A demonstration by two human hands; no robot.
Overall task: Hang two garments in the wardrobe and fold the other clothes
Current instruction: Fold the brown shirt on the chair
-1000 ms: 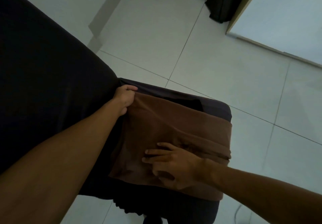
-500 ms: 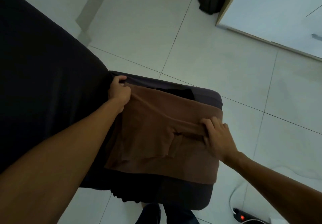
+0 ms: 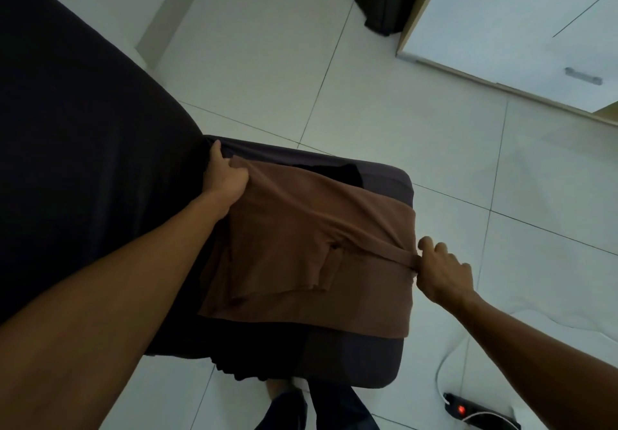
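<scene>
The brown garment (image 3: 301, 255) lies spread over the dark cushioned stool (image 3: 384, 362). At the stool's far left corner the left hand (image 3: 225, 178) grips one edge, anchoring it; at its right side the right hand (image 3: 441, 269) pinches a bunched strip, seemingly pulling the cloth taut for a clean fold.

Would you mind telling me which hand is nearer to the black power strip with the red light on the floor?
Right. The right hand is above the black power strip, at the stool's right edge; the left hand is far off at the upper-left corner.

Power strip (image 3: 481, 411) cut off at btm edge; feet hidden.
</scene>
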